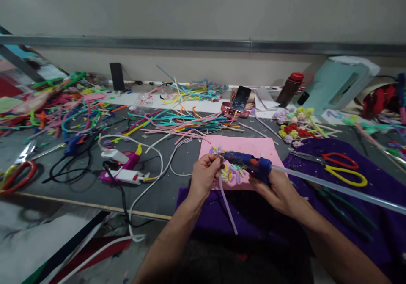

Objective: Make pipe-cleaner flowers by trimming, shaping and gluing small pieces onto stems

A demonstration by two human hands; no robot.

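Over the pink sheet [250, 146] on the grey surface [177, 191], the left hand [204, 176] has its fingers pinched closed on a lilac pipe cleaner [226, 201] hanging toward the person, while the right hand [277, 191] wraps a blue glue gun [250, 162] whose nozzle meets that pinch.

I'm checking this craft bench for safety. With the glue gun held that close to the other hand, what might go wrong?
1. The glue gun in the right hand points its nozzle at the left hand pinching a lilac pipe cleaner; the fingers could get burned.
2. Glue may drip onto the pink sheet and its small cut pieces.
3. White cables loop beside the left forearm and could snag.
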